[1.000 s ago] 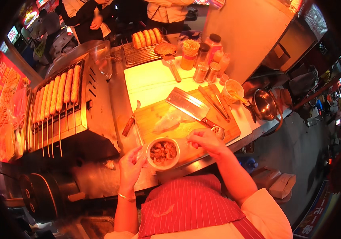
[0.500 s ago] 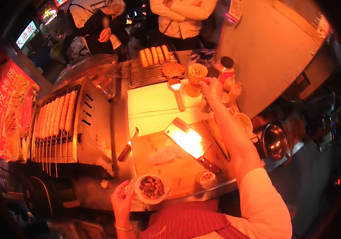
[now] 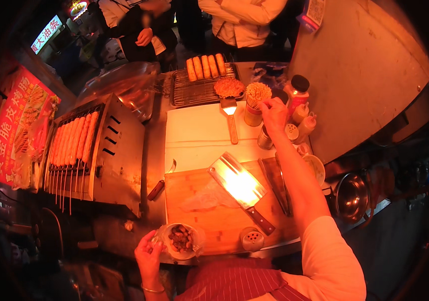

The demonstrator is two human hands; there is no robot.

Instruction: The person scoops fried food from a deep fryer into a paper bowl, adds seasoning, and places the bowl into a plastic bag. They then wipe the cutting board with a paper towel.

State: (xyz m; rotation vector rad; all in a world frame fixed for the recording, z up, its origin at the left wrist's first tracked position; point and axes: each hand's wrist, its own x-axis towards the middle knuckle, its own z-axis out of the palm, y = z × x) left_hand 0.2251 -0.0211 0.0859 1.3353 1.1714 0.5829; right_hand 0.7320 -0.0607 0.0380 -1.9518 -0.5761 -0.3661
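My left hand [image 3: 148,255] is at the near edge of the counter, its fingers closed on a clear plastic bag [image 3: 162,236]. The bag surrounds a white bowl [image 3: 168,249] of browned chunks of food [image 3: 181,238]. Further off, my right hand [image 3: 275,116] reaches to a cup [image 3: 252,118] packed with thin wooden picks [image 3: 258,94]. Its fingertips are pinched together beside the picks; whether one is between them I cannot make out. On the wooden cutting board [image 3: 194,183] lies a cleaver [image 3: 239,182], glaring with reflected light. Near its handle stands a shaker [image 3: 251,239].
A grill [image 3: 119,165] with sausages [image 3: 75,140] stands left, a small knife [image 3: 157,189] beside the board. Behind are a spatula [image 3: 231,124] under a patty [image 3: 228,88], and rolls [image 3: 205,67] on a rack. Bottles [image 3: 298,90] and a metal pan [image 3: 351,197] are right. People stand opposite.
The whole view has shifted and turned slightly. My right hand stays by the picks, with its fingertips still pinched. My left hand keeps hold of the bag round the bowl.
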